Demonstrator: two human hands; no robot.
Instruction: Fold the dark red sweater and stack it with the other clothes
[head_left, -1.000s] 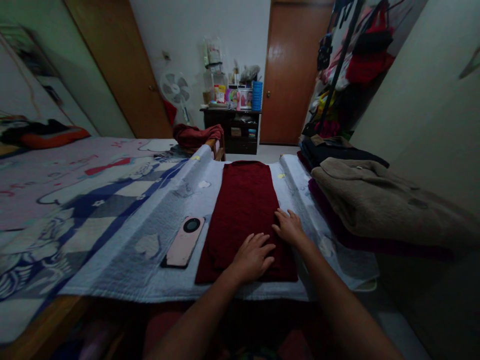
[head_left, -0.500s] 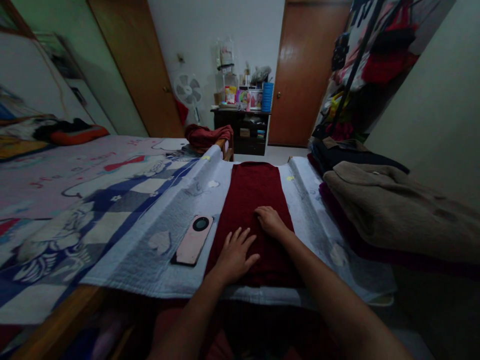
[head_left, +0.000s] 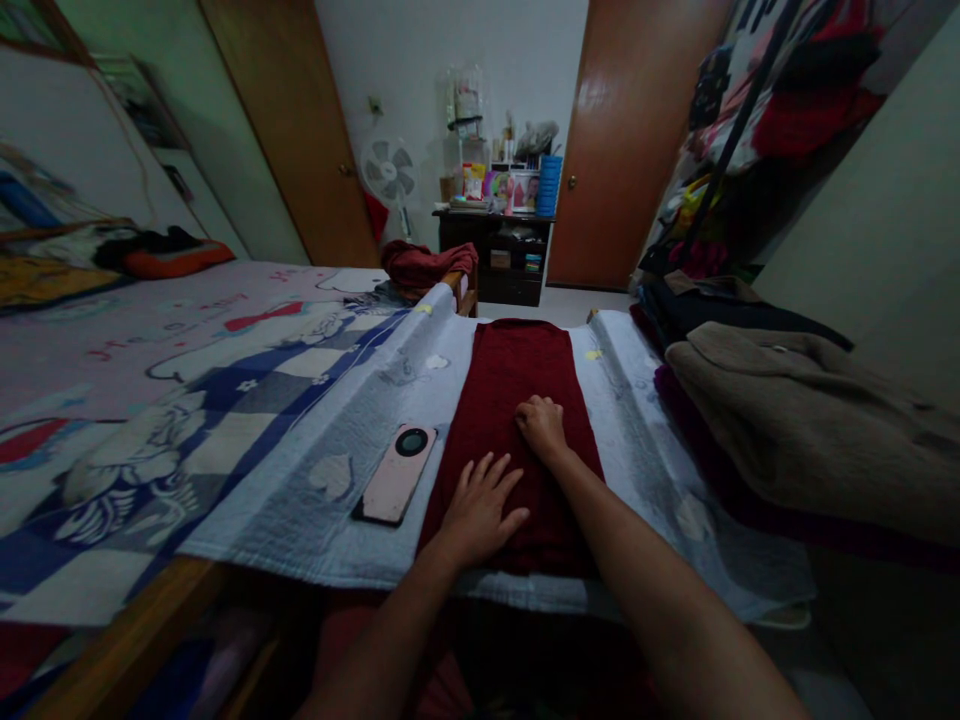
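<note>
A dark red garment [head_left: 517,365], folded into a long narrow strip, lies flat on a light blue-grey cloth [head_left: 330,545]. My left hand [head_left: 480,510] rests palm down on the garment's near left part, fingers spread. Farther up, my right hand [head_left: 541,428] sits on the middle of the garment with its fingers curled in and pressed together. Whether cloth or something small is between those fingertips cannot be seen. Left of the garment a pink phone [head_left: 395,475] lies with its round black camera ring facing up.
A patterned bed [head_left: 262,400] extends along the left side. Folded clothes, a grey-brown coat [head_left: 810,420] on top, are stacked at the right. Beyond the far edge are a reddish bundled cloth [head_left: 427,265], a fan [head_left: 390,170] and a dark cabinet [head_left: 491,255].
My right hand has moved slightly up the garment and its fingers have curled in more. My left hand stays flat in nearly the same place. The view has shifted a little.
</note>
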